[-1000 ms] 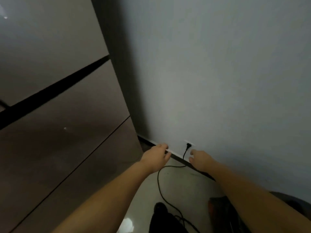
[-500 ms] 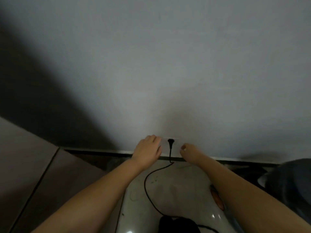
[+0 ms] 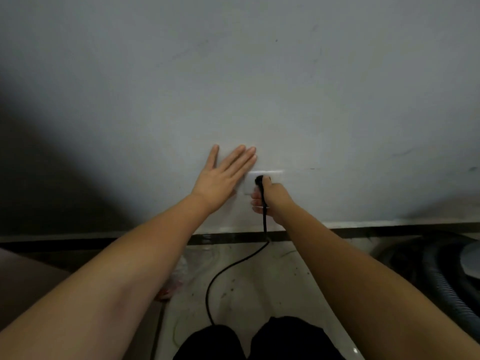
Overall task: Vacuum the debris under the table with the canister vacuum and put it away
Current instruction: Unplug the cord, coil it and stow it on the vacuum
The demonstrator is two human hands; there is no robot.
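Note:
A white wall socket (image 3: 275, 175) sits low on the grey wall, with a black plug (image 3: 259, 180) in it. My right hand (image 3: 270, 201) grips the plug and the top of its black cord (image 3: 228, 266), which runs down over the floor toward my knees. My left hand (image 3: 223, 175) lies flat on the wall with straight fingers, its fingertips just left of the socket. The canister vacuum's ribbed hose (image 3: 439, 271) and part of its dark body show at the right edge.
A dark skirting strip (image 3: 233, 236) runs along the foot of the wall. The pale floor (image 3: 259, 289) has scattered dark specks. A crumpled clear wrapper (image 3: 176, 279) lies under my left forearm. My black-clad knees (image 3: 246, 341) are at the bottom.
The view has closed in on the socket. My left hand has flattened against the wall, and my right hand has taken hold of the plug.

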